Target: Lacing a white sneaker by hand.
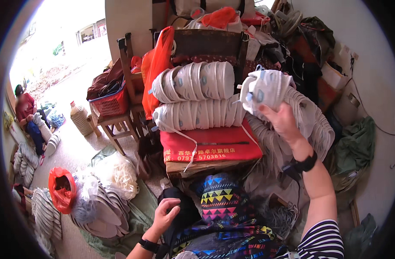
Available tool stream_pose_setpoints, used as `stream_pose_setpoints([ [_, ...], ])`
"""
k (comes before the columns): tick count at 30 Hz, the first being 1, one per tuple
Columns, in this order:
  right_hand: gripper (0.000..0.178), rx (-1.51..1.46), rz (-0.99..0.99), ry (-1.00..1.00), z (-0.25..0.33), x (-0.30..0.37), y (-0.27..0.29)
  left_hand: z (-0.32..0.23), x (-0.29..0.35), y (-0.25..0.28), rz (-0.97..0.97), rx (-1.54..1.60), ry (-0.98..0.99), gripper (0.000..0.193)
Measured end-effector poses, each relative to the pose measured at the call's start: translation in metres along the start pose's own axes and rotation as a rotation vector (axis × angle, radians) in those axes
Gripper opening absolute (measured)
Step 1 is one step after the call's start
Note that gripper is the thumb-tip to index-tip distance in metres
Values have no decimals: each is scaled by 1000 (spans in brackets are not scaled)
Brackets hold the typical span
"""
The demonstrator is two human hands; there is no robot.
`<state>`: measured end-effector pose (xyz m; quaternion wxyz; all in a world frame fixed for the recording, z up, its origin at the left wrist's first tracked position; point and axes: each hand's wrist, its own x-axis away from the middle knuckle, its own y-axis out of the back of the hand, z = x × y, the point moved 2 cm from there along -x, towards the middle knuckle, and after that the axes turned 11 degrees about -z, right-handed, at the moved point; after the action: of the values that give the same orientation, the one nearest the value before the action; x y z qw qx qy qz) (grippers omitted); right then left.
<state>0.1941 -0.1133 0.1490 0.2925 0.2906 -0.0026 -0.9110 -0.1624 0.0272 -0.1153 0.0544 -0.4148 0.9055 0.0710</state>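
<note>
My right hand (280, 122) is closed around the underside of a short nested stack of white cup-shaped dust masks (271, 88) with pale blue prints, raised at the right of a low wooden table. My left hand (165, 216) hovers over my lap, empty, with its fingers half bent and apart. Ahead of me, two long rows of nested dust masks lie on their sides, an upper row (197, 81) resting on a lower row (202, 114). Beneath them is a red cloth (210, 146); white straps and a thin dark stick lie across it.
A large pile of mask shells (312, 116) slopes down at the right. At the left are a chair with a red basket (109, 101), a bottle (80, 118), and floor bundles with a red bag (62, 190). Another person (27, 108) sits at far left.
</note>
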Motion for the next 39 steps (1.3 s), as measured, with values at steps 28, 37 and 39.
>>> stream_pose_setpoints([
  [28, 70, -190, 333, -166, -119, -121, -75, 39, 27, -8, -153, -171, -60, 14],
  [37, 60, -179, 112, -135, -114, -90, -17, 46, 27, -16, -127, -100, 26, 9],
  [39, 55, -183, 9, -188, -119, -70, 7, 45, 19, -22, -144, -266, -106, 6],
])
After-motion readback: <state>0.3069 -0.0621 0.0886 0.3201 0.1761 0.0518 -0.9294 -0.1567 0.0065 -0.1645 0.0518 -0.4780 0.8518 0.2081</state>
